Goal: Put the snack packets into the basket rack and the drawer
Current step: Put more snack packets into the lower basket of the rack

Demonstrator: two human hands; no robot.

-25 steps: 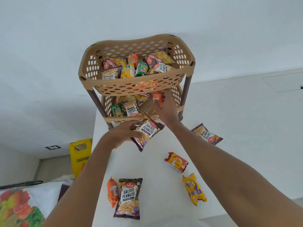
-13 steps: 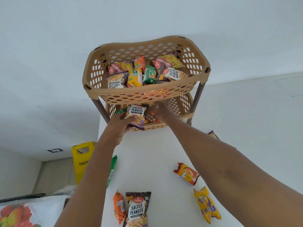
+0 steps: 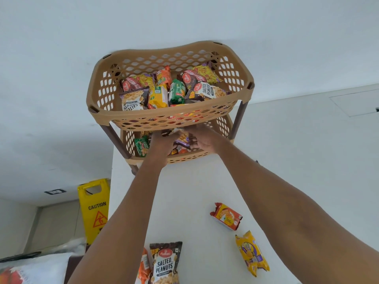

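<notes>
The white worktop (image 3: 194, 191) ran away from me, and the tan basket rack (image 3: 164, 117) stood at its far end on dark brown posts. Its top basket (image 3: 98, 93) was heaped with snack packets. The lower basket (image 3: 223, 128) beneath it held more.

Off the worktop's left edge stood a yellow floor sign (image 3: 95, 210) printed "CAUTION" above a slipping figure.

Both my arms reached into the lower basket. My left grip (image 3: 162, 142) was curled round the top edge of a peanut packet (image 3: 182, 140) lying just inside that basket. My right grip (image 3: 205, 140) had its fingertips against the packet's other side, but I could not tell whether it pinched or only touched.

Nearest me on the worktop lay a dark Haldiram's packet (image 3: 165, 263) reading "SALTED PEANUTS", with an orange packet (image 3: 144, 265) touching its left side. Well to the right lay a red-and-orange biscuit packet (image 3: 226, 217), and nearer me a yellow packet (image 3: 251, 253) with writing too small to read.

In the top basket, one packet at front left (image 3: 133, 101) showed "SALTED" and another on the right (image 3: 209, 91) read "SALTED PEANUTS". A yellow one (image 3: 158, 96) and a green one (image 3: 176, 92) lay between them. A green packet (image 3: 141, 145) leaned in the lower basket just left of my left grip.
</notes>
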